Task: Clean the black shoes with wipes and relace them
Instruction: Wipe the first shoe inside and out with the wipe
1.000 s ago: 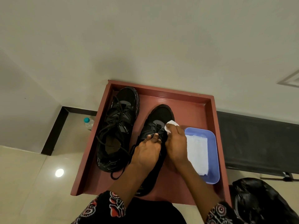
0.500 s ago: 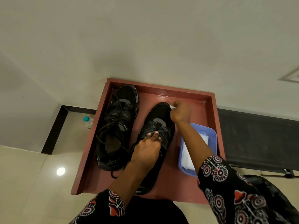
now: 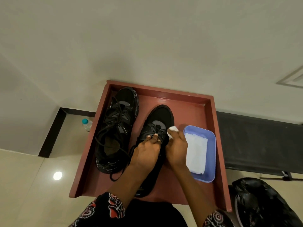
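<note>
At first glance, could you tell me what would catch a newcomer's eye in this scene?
Two black shoes on a red-brown tray: the left shoe sits alone with loose laces, while the right shoe is steadied by the left hand. The right hand pinches a white wipe against that shoe's side. Right of it, a blue tub holds more wipes.

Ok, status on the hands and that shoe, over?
Left hand steadying the right-side shoe at the laces. Right hand pinching a wipe against its side. Spare wipes in the blue tub. Nothing blocking.
</note>
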